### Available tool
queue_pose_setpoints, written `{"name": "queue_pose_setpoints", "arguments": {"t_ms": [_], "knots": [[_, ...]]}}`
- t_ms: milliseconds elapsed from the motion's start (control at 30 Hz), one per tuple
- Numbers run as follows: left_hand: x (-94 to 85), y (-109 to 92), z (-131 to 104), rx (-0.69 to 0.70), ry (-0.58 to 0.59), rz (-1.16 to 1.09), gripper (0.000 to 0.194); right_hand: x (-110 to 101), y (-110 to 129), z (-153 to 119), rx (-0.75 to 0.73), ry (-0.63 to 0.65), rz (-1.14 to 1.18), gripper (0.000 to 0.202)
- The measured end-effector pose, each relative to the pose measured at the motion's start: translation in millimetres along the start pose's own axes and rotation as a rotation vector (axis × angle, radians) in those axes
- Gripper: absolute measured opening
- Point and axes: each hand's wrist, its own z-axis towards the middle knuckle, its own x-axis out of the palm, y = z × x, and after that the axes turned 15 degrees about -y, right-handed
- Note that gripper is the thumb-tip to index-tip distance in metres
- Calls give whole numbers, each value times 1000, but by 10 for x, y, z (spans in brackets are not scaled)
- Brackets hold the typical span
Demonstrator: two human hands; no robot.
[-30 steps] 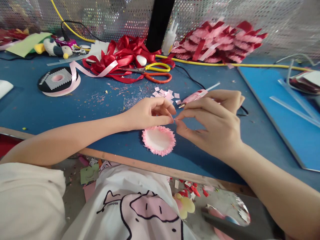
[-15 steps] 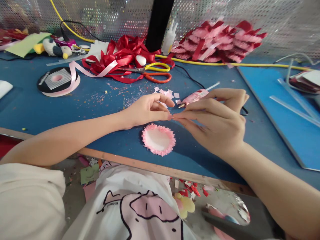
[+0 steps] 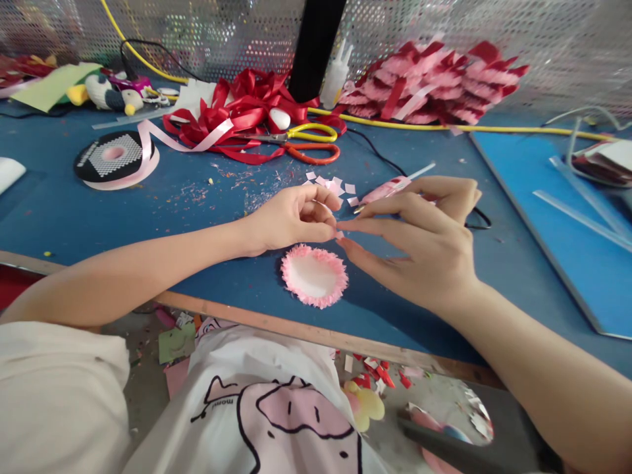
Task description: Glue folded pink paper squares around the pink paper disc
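Observation:
My left hand (image 3: 303, 216) holds a small pink ribbon piece (image 3: 340, 234) in a pinch of thumb and forefinger. Close against that piece is my right hand (image 3: 424, 240), its thumb and forefinger slightly apart at the tips. Whether those tips touch the ribbon is hard to see. Just below both hands, a round pad with a pink fluffy edge (image 3: 340, 289) and white centre lies flat on the blue table. Beyond the fingers are several cut pink ribbon squares (image 3: 336, 184). A pink glue gun (image 3: 385, 189) rests behind my right hand, partly covered by it.
Scissors with yellow and orange handles (image 3: 312, 153) lie by tangled red ribbon (image 3: 247, 99). A pink ribbon spool (image 3: 116, 161) is at left. Pink and red fluffy pieces (image 3: 429, 85) are heaped at the back, near a white bottle (image 3: 336, 78). A blue board (image 3: 557, 230) lies right.
My right thumb and forefinger have parted from their pinch, and the right hand has shifted slightly left. The small ribbon piece now shows between the fingertips. The fluffy-edged pad stays put.

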Motion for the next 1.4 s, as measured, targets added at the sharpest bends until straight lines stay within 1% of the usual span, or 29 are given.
{"name": "queue_pose_setpoints", "arguments": {"t_ms": [33,100,233,300,433,533,733,867,1033,1200,1400], "knots": [[-1,3,-2,1,-4,1,32,-3,1,2,13,17,7,11],[-3,11,-1,4,-15,-4,33,2,-6,-1,22,7,23,10],[-5,26,7,19,-27,-24,34,27,-39,-19,33,2,60,18],[-2,24,5,31,-18,-13,33,28,-48,-27,44,21,73,16],[16,3,-11,44,-14,12,31,21,-29,-38,58,-20,49,7],[28,-7,-19,38,-26,29,31,32,-1,-45,76,-21,46,7],[0,25,14,9,2,34,35,54,14,-35,23,-59,-12,11],[-40,49,43,1,31,-1,42,41,0,-29,60,-42,4,12],[-62,54,66,1,-4,-3,41,46,-42,-44,20,-101,-7,12],[-60,38,63,-20,6,-33,41,55,-94,-71,-1,-69,-54,6],[-35,5,41,-43,-8,-35,43,64,-117,-86,-65,-150,-21,6]]}}
